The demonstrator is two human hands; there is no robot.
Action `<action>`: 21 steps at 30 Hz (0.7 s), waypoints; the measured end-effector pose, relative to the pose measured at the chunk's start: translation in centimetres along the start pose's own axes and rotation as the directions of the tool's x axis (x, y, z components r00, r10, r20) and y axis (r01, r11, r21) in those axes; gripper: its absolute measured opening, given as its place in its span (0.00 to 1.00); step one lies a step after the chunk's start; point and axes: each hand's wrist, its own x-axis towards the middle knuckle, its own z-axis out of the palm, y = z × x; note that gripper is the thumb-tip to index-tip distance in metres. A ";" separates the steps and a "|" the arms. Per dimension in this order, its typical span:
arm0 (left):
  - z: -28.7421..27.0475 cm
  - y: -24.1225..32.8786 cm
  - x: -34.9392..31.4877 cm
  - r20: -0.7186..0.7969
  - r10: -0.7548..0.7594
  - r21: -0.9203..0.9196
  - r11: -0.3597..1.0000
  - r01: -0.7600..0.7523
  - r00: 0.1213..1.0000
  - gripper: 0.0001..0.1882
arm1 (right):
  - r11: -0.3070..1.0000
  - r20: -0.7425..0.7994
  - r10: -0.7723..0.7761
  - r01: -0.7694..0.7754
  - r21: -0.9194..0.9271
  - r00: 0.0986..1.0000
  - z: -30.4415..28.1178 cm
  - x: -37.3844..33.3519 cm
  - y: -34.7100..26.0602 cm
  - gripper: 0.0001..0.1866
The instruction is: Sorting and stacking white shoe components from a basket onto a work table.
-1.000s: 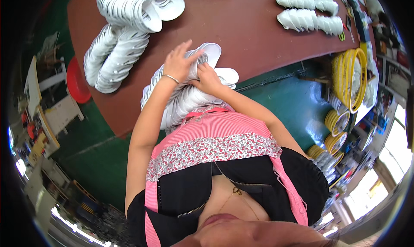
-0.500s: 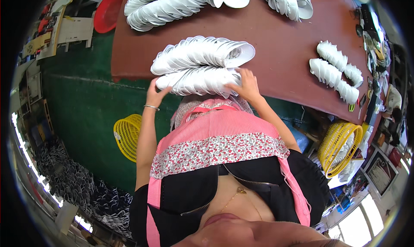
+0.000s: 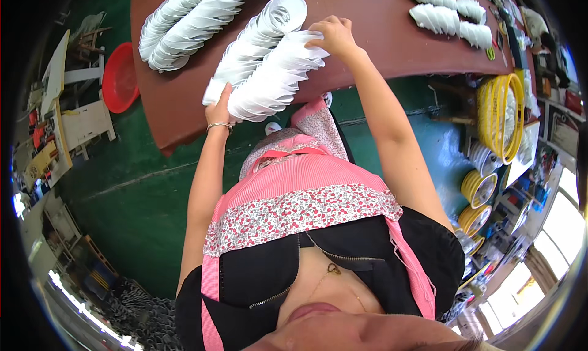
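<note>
Two rows of nested white cup-shaped pieces lie side by side at the table's near edge, slanting up to the right. My left hand grips the lower left end of the near stack of white cups, thumb along its side; its other fingers are mostly hidden. At the upper right end, my right hand has its fingers curled onto the last cups. The far stack rests against the near one, its round opening facing up and right.
The table has a brown-red top. More white cup stacks lie at its far left, and shorter ones at the right. A red basin stands left of the table; a yellow basket and yellow-rimmed containers are on the right.
The near pair of stacks has swung from nearly level to slanted, right end farther away. My right hand has moved up with that end. My view has also turned.
</note>
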 end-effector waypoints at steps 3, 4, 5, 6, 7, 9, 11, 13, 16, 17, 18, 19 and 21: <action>-0.3 -2.7 0.1 0.464 -0.366 -0.147 0.866 0.478 0.807 0.36 | 0.984 -0.491 0.135 -0.174 -0.034 0.860 4.1 -4.9 -2.8 0.31; -0.7 -3.9 0.9 0.448 -0.416 -0.107 0.854 0.510 0.791 0.37 | 0.977 -0.549 0.213 -0.173 0.125 0.808 5.3 -6.9 -3.7 0.33; -0.8 -5.1 2.0 0.429 -0.462 -0.073 0.839 0.540 0.776 0.37 | 0.960 -0.618 0.278 -0.199 0.195 0.735 6.3 -9.0 -5.5 0.29; -0.6 -4.2 2.0 0.438 -0.460 -0.047 0.846 0.531 0.773 0.37 | 0.946 -0.680 0.316 -0.170 0.275 0.661 8.3 -11.6 -6.3 0.27; -0.6 -2.9 1.3 0.445 -0.479 -0.073 0.823 0.564 0.756 0.38 | 0.918 -0.675 0.389 -0.209 0.336 0.627 9.6 -14.2 -8.0 0.23; -0.5 -1.9 -0.1 0.454 -0.497 -0.081 0.804 0.589 0.740 0.39 | 0.752 -0.461 0.584 -0.232 0.616 0.668 13.2 -18.9 -11.1 0.15; -0.6 -1.3 -0.6 0.433 -0.516 0.006 0.821 0.570 0.739 0.41 | 0.749 -0.435 0.511 -0.135 0.649 0.742 14.6 -20.8 -15.0 0.11; -0.3 -2.1 -0.7 0.439 -0.500 -0.021 0.825 0.564 0.747 0.39 | 0.756 -0.439 0.428 -0.047 0.653 0.790 14.1 -21.2 -18.4 0.07; -0.3 -3.1 -0.8 0.418 -0.462 -0.160 0.810 0.565 0.782 0.34 | 0.768 -0.408 0.327 0.011 0.640 0.852 15.3 -21.4 -19.6 0.08; -0.3 -3.1 -1.0 0.426 -0.464 -0.140 0.814 0.563 0.777 0.34 | 0.804 -0.430 0.315 0.002 0.595 0.846 15.2 -21.5 -19.5 0.08; -0.6 -2.8 -1.1 0.431 -0.455 -0.158 0.812 0.562 0.779 0.34 | 0.837 -0.450 0.298 -0.003 0.548 0.842 15.0 -21.4 -19.7 0.08; -0.8 -2.7 -1.1 0.435 -0.447 -0.177 0.809 0.561 0.781 0.34 | 0.837 -0.455 0.309 -0.011 0.547 0.835 15.2 -21.5 -19.9 0.08; -0.9 -2.7 -1.1 0.439 -0.447 -0.179 0.807 0.563 0.779 0.34 | 0.836 -0.397 0.248 0.011 0.548 0.884 15.7 -21.5 -20.4 0.09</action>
